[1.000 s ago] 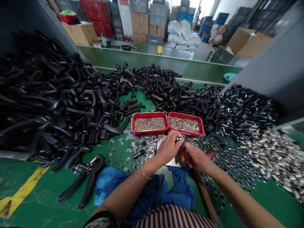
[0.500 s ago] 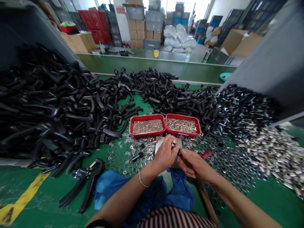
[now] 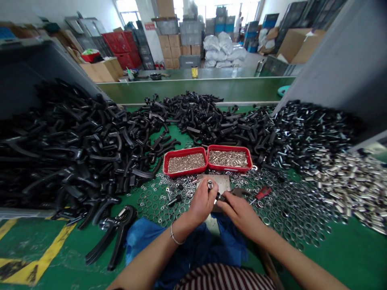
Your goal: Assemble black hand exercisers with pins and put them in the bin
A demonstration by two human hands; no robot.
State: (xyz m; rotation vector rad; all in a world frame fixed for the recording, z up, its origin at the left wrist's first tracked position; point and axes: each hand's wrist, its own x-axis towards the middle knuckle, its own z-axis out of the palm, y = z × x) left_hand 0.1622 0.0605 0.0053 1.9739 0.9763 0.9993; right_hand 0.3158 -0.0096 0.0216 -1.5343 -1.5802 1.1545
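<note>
Between its thumb and fingers, my left hand [image 3: 202, 204] grips a small silver metal sleeve [image 3: 210, 184], its open end facing up. My right hand [image 3: 242, 209] is closed around a short black-ended part [image 3: 222, 197] that points toward the left hand; its far end is hidden by the fingers. Both hands are close together over a flat metal plate [image 3: 222, 182]. Just beyond the right hand lies what looks like a dark hammer head [image 3: 240, 192]. A red-handled screwdriver [image 3: 263, 192] rests to the right of it.
Two red trays, a left one [image 3: 185, 174] and a right one [image 3: 229, 168], hold small metal pins. Metal rings [image 3: 151, 203] are scattered around. Black handles [image 3: 99, 141] are heaped left and behind; black-headed bolts [image 3: 314, 129] and silver sleeves [image 3: 350, 185] at right. A hand grip [image 3: 116, 233] lies front left.
The right hand has turned over the part, its back now facing up, and the black-ended part shows more. The hammer head and screwdriver are uncovered. The view has shifted slightly.
</note>
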